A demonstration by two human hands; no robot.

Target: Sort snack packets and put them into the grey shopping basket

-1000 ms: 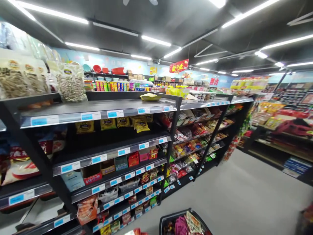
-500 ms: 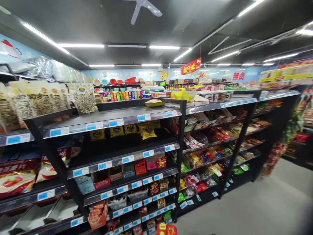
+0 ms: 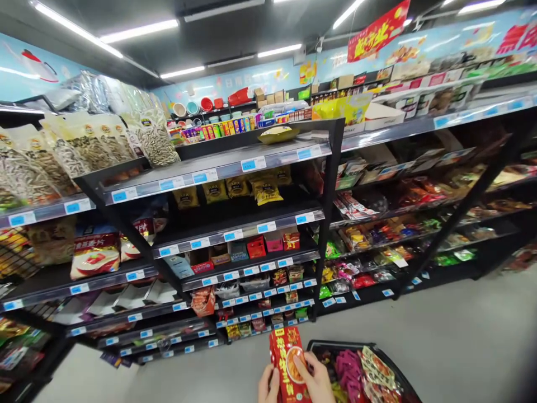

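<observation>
At the bottom centre, both hands grip a red food box with yellow characters and a round picture of food on its front. My left hand closes on its left edge. On the right edge is my right hand, its thumb lying over the front. Just right of the hands stands a black basket, cut off by the frame's lower edge. Inside it lie purple packs and patterned snack packets, partly hidden by my right hand.
Ahead, black shelving carries small yellow bags, small boxes and blue price tags. One yellow bag lies on the top shelf. Large clear bags stand at left. More packets fill the shelves at right. Grey floor lies below.
The view has tilted down and the shelves appear higher. Both hands and the black basket have come into view. The red box, earlier only a corner at the bottom, now shows far more.
</observation>
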